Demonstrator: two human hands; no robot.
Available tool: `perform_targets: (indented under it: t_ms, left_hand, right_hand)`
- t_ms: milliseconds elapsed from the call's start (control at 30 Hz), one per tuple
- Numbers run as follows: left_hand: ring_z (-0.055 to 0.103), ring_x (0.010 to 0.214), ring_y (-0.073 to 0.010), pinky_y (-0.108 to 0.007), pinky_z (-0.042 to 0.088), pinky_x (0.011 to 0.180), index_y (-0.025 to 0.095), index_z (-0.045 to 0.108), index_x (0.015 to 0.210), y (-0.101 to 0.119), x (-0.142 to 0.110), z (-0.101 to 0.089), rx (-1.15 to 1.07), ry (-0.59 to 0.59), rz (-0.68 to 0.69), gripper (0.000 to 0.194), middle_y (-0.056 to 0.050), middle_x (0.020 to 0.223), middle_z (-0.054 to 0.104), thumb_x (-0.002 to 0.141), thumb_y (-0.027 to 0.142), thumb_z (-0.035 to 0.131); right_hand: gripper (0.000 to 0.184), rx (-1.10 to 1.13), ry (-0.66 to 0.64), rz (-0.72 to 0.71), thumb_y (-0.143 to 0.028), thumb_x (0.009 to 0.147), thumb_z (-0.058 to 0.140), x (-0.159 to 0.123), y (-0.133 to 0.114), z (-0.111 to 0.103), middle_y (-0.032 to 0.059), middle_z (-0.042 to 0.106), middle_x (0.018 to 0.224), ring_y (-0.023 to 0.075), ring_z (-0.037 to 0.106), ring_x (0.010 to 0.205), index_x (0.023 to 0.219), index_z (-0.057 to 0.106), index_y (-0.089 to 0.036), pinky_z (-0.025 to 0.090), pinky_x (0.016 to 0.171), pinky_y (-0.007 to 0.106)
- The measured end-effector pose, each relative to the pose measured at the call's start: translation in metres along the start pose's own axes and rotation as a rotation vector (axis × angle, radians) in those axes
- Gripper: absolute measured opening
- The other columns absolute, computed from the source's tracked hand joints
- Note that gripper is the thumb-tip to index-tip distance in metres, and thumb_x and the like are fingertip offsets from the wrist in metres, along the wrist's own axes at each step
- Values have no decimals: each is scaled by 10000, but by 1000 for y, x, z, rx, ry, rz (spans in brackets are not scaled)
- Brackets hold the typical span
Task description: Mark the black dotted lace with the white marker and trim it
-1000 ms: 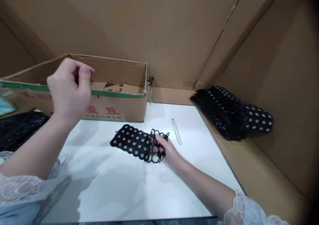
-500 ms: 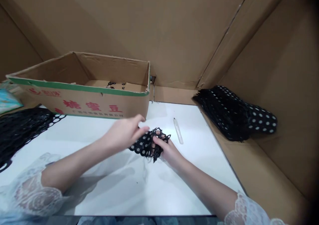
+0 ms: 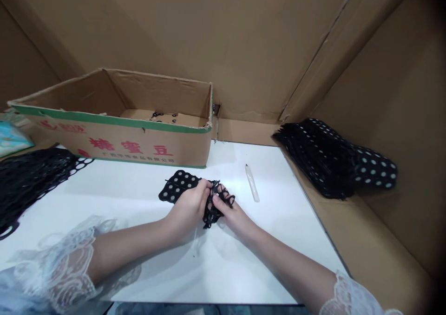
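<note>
A black piece of fabric with white dots [image 3: 179, 185] is held in both hands over the middle of the white table. My left hand [image 3: 190, 208] is closed on it near its middle, and the dotted end sticks out to the left past the fingers. My right hand [image 3: 233, 213] grips the bunched right end, thumb on top, where black loops and cut-out edges stand out around the fingers. Some of the fabric between the two hands is hidden by the fingers. A pale pen-like tool [image 3: 252, 183] with a dark tip lies to the right of my right hand.
An open cardboard box [image 3: 139, 143] with small black scraps inside stands at the back left. Black mesh fabric [image 3: 31, 180] lies at the left. A stack of black dotted pieces [image 3: 331, 159] rests at the right on cardboard. Cardboard walls [image 3: 244, 41] enclose the table [image 3: 223, 268].
My left hand has come down from above the fabric and closed on it. The fabric's dotted end now shows farther left. My right hand keeps its grip.
</note>
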State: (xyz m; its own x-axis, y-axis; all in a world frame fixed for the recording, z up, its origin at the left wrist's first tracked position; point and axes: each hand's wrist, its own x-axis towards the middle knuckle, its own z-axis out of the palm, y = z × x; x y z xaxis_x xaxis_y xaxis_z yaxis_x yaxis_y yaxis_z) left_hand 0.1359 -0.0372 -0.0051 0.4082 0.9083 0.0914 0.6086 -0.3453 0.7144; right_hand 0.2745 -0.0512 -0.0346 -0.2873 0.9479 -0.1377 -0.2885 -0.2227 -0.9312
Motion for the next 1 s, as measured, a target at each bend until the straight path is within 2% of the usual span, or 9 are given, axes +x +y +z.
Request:
perform_targets:
  t_ms: [133,267,433,533,667,800,833,900,1000]
  left_hand:
    - [593,718,-213,-287,405,594,174,412,1000,1,-4,-3,138,-46,8,254,-75,815,605,894,316,231]
    - [588,680,-172,-252,413,586,181,438,926,-3,-3,-6,17,-80,57,248,-42,762,603,898,308,227]
    - [567,692,-138,-229,420,639,186,499,880,-10,6,-10,-44,80,52,276,-14,757,605,898,308,252]
    - [541,652,-125,-229,411,602,181,521,868,-15,16,-40,76,246,50,245,2,759,592,877,303,308]
    - [539,664,-132,-251,406,558,204,509,971,-11,26,-107,209,797,13,315,-20,839,560,895,358,245]
    - [552,795,-122,-275,410,678,231,500,1047,-1,45,-152,432,1090,158,360,-34,966,547,916,359,189]
    - [547,828,-112,-279,399,713,217,492,1062,-3,54,-159,482,1131,198,361,-32,982,544,920,346,187]
    - [523,923,-107,-294,373,753,171,474,1090,-12,77,-171,589,1080,214,369,-31,1011,537,923,329,185]
    - [517,973,-162,-327,383,761,147,538,1026,-31,108,-185,686,863,26,344,-41,997,517,879,317,277]
  right_hand:
    - [304,103,80,39,-387,722,587,-3,6,3,14,592,832,161,529,892,990,558,-245,405,803,310]
    - [289,227,68,111,-388,689,622,-3,7,6,-4,570,711,137,553,725,900,548,-205,430,678,286]
    - [281,306,25,99,-362,690,632,-1,2,10,-62,493,593,69,472,476,810,437,-201,375,479,226]
    - [250,283,50,64,-339,703,617,1,-1,7,-76,460,561,53,428,436,780,420,-204,345,441,205]
    - [241,251,115,163,-338,699,605,5,-3,1,-68,452,534,56,415,434,839,481,-186,354,445,212]
    - [323,174,148,133,-401,661,633,7,-6,2,11,574,729,110,529,596,859,541,-163,426,542,264]
    - [337,125,157,107,-424,663,626,6,-7,3,32,588,771,115,536,616,848,559,-150,434,565,275]
    - [360,5,175,65,-462,681,596,5,-10,3,47,593,752,109,526,587,800,586,-122,438,582,283]
    - [373,-143,195,61,-478,699,571,3,-12,0,37,576,673,105,516,570,757,598,-111,433,586,274]
